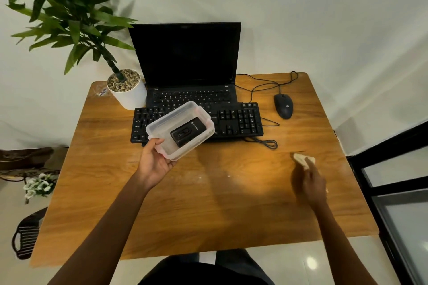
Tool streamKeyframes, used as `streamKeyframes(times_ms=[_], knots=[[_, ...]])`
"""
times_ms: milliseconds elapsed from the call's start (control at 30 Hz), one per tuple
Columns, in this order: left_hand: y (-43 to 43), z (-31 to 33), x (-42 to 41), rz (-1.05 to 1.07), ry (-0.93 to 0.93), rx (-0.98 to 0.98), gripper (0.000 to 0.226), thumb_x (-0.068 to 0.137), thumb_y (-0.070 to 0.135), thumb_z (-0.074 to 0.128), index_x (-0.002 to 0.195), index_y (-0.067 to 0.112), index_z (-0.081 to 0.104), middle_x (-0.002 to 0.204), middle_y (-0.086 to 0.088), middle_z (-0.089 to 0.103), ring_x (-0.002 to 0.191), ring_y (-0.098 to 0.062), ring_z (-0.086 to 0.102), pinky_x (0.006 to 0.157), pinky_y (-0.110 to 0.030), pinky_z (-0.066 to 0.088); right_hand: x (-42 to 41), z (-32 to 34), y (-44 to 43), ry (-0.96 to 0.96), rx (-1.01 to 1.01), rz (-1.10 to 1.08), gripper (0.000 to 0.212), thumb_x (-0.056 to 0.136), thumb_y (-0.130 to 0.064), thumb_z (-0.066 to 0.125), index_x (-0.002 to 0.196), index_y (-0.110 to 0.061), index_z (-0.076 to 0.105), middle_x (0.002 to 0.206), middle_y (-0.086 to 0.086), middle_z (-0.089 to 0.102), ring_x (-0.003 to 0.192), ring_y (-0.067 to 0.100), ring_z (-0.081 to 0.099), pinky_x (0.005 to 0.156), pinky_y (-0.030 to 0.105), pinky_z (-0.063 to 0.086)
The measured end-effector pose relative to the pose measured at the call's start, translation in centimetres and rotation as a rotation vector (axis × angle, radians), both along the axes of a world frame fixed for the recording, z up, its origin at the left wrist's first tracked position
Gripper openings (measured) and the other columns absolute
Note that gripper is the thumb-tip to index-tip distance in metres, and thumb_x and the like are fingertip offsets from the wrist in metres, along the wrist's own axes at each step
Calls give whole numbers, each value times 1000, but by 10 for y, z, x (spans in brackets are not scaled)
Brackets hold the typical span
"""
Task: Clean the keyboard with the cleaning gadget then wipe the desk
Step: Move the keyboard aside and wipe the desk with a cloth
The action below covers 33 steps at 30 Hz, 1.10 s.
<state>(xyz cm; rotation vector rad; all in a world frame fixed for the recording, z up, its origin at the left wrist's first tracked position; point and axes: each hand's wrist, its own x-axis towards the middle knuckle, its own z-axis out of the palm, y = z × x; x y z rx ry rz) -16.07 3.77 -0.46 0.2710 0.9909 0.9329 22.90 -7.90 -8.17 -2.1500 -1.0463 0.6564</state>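
While left hand (154, 161) grips clear plastic box (180, 130), right hand (310, 180) pinches crumpled cloth (302, 159).

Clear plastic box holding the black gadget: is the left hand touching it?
Touching. The head view shows the left hand gripping the clear plastic box's near corner, thumb on its rim.

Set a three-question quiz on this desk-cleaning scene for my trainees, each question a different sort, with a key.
1. True or false: the left hand holds the clear container.
2. What does the right hand hold? A. cloth B. mouse C. cable
3. Fill in: the black gadget lies inside the ____.
Key: 1 true; 2 A; 3 container.
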Motion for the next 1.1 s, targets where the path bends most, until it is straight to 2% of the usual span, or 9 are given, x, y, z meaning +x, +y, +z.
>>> streamKeyframes(times_ms=[133,267,467,567,633,700,833,933,1100], knots=[[-2,-3,-14,52,7,-15,24,90,27,44,111,21,53,103,-5,63,86,-20,60,59,-24,55,-45,-37,-8,-159,-88,117,43,97,-16,34,138,-5,40,151,11,29,144,26,14,116,41,-1],[-4,-6,-27,74,22,-17,28,88,28,45,115,21,52,106,-5,62,88,-21,60,62,-26,56,-127,-46,4,-192,4,317,57,91,-33,21,139,-8,37,148,-1,23,142,24,18,116,40,3],[-8,-7,-33,65,36,-21,24,89,28,44,111,23,54,104,-4,63,88,-20,60,64,-25,54,-241,-41,9,-171,-26,683,56,92,-34,21,145,-16,27,155,-15,-5,145,11,-10,117,33,-2],[-10,-6,-29,48,32,-27,24,89,27,45,111,22,53,101,-4,63,86,-20,60,61,-25,54,-235,-7,19,389,-129,506,40,101,-29,27,138,-22,40,151,7,30,133,16,36,110,33,29],[-13,-7,-24,28,16,-24,24,89,27,45,111,23,53,101,-5,64,86,-21,60,61,-26,54,-204,21,17,682,-129,196,30,101,-23,35,129,-25,46,120,15,58,90,17,63,67,24,53],[-14,-6,-19,12,1,-20,22,90,27,44,108,23,54,98,-4,65,85,-20,60,63,-28,51,-158,39,11,774,-38,-36,31,100,-19,38,129,-14,48,98,12,62,69,15,64,52,23,52],[-13,-6,-16,-30,7,-18,24,87,29,46,108,22,55,97,-5,65,83,-20,59,60,-26,51,-64,50,-12,588,103,-249,31,99,-24,40,124,-10,52,100,18,61,75,29,60,47,29,53],[-14,-9,-19,-48,22,-22,26,86,31,47,109,21,56,98,-5,64,84,-21,59,63,-28,50,-23,30,-28,252,139,-270,33,100,-24,40,127,-10,53,116,19,59,103,37,57,78,45,55],[-15,-15,-19,-81,39,-40,32,90,32,45,119,20,53,105,-6,63,88,-21,59,72,-31,45,-61,-29,-36,-45,-45,-41,41,100,-12,36,140,-6,36,148,14,32,142,30,20,115,48,9]])
